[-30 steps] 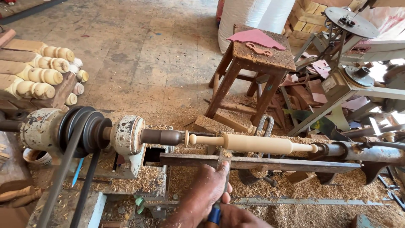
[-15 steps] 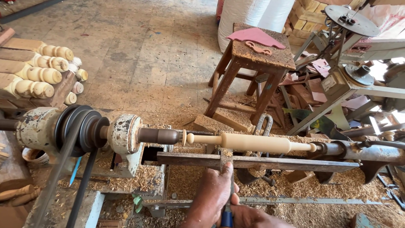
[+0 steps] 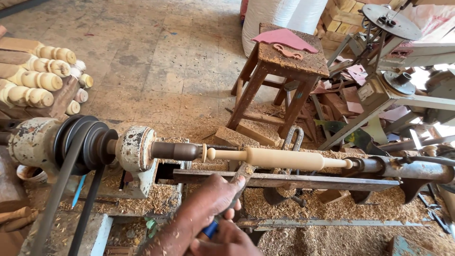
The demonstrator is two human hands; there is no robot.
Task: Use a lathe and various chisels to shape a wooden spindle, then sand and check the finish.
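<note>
A pale wooden spindle (image 3: 279, 159) lies level in a lathe (image 3: 137, 154), held between the dark metal shaft on the left and the rusty tail piece (image 3: 403, 168) on the right. It has a small rounded knob at its left end and a thick, smooth middle.

The person's left hand (image 3: 213, 201) is closed around a chisel (image 3: 239, 178), fingers wrapped over the shaft, pressing it onto the long metal tool rest (image 3: 308, 181) that runs just in front of the spindle. The chisel's tip points up at the left part of the spindle, near the knob; whether it touches the wood I cannot tell. The right hand (image 3: 225, 242) sits lower, at the bottom edge of the view, gripping the chisel's blue handle (image 3: 211, 229), and only part of it shows.

A black belt (image 3: 71, 161) runs over the dark pulley (image 3: 87, 144) at the left end of the lathe. Wood shavings (image 3: 303, 208) lie thick under the lathe.

Behind the lathe stands a wooden stool (image 3: 279, 71) with a pink sheet (image 3: 284, 38) on its seat. On the far left, finished turned pieces (image 3: 38, 80) are stacked on a board. To the right stands another metal machine (image 3: 393, 61) with a round disc on top, and a big white sack (image 3: 279, 14) rests on the stone floor (image 3: 156, 57) behind the stool.
</note>
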